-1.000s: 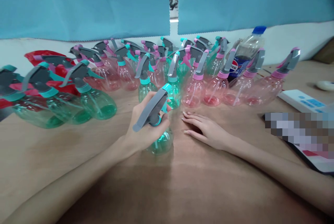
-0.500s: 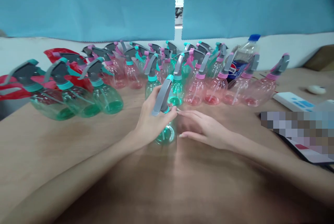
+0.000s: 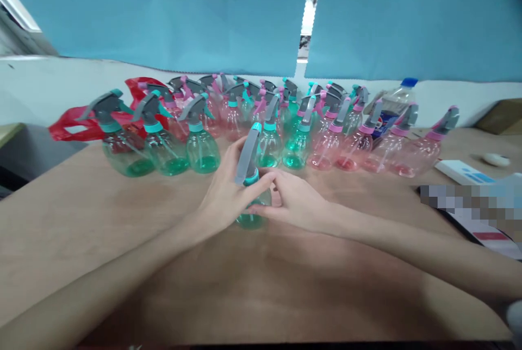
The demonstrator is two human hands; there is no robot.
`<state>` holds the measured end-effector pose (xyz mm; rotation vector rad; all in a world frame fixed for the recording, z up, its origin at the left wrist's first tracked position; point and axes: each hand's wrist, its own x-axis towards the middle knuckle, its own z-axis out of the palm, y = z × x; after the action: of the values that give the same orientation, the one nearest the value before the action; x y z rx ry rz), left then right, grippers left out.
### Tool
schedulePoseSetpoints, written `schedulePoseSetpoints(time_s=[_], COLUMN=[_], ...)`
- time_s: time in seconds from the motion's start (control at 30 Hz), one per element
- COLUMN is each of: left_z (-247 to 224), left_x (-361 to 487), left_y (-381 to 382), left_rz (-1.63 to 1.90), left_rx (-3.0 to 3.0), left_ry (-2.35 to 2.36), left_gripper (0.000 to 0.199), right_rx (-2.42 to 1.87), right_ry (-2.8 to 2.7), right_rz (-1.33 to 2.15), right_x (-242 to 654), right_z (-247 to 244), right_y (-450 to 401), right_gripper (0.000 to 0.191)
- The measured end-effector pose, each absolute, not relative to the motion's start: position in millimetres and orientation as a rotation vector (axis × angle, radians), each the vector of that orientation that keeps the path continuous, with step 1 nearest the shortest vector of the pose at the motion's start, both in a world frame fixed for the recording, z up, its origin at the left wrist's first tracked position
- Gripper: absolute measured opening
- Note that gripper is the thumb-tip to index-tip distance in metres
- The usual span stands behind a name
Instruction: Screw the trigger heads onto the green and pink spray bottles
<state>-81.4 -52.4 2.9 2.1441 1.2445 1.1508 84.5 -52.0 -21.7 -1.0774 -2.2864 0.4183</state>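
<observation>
A green spray bottle (image 3: 252, 218) with a grey trigger head and turquoise collar stands upright on the table in front of me. My left hand (image 3: 228, 187) is closed around its neck, thumb across the front just under the collar. On the other side, my right hand (image 3: 297, 198) wraps the bottle's body, with its thumb on the near side and its far fingers partly hidden. Right behind the held bottle are two more green spray bottles (image 3: 294, 161). To the left, three green spray bottles (image 3: 205, 160) form a row.
Pink spray bottles (image 3: 402, 168) stand to the right, with more crowded behind. A red plastic bag (image 3: 77, 124) lies at the back left, a Pepsi bottle (image 3: 385, 122) at the back right. A white power strip (image 3: 460, 173) and a computer mouse (image 3: 495, 160) lie on the wooden table (image 3: 326, 295).
My right hand has moved left and closed onto the bottle's body; before, it was beside it with fingers apart. My left hand keeps its hold. The camera view has turned left and tilted.
</observation>
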Motion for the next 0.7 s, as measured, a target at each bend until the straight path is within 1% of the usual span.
schedulePoseSetpoints(time_s=[0.1,0.2,0.3,0.47,0.57,0.7], left_z=[-1,-9,-16,-26,-29,-29], left_x=[-110,-142,-169,-196,-201,-198], left_y=[-54,-52,-50,-46,-44,-42], left_rz=[1.16,1.166,1.131,1.115,1.114,1.108], left_rx=[2.108,2.071,1.942,1.778,1.775,1.796], left_ry=[1.274,1.403,1.493,1.555,1.538,1.503], left_gripper=[0.072,0.075,0.068,0.058,0.052,0.049], right_rx=[-1.056,-1.077,-1.081,-1.275,-1.336,-1.409], right_ry=[-2.311,-2.324,-2.325,-2.271,-2.24,-2.224], right_rz=[0.349,0.296,0.227,0.092,0.031,-0.022], right_x=[67,55,46,35,30,26], right_z=[-20,-18,-17,-19,-20,-20], right_y=[-38,-16,7,31,36,40], right_gripper=[0.045,0.048,0.055,0.053,0.056,0.052])
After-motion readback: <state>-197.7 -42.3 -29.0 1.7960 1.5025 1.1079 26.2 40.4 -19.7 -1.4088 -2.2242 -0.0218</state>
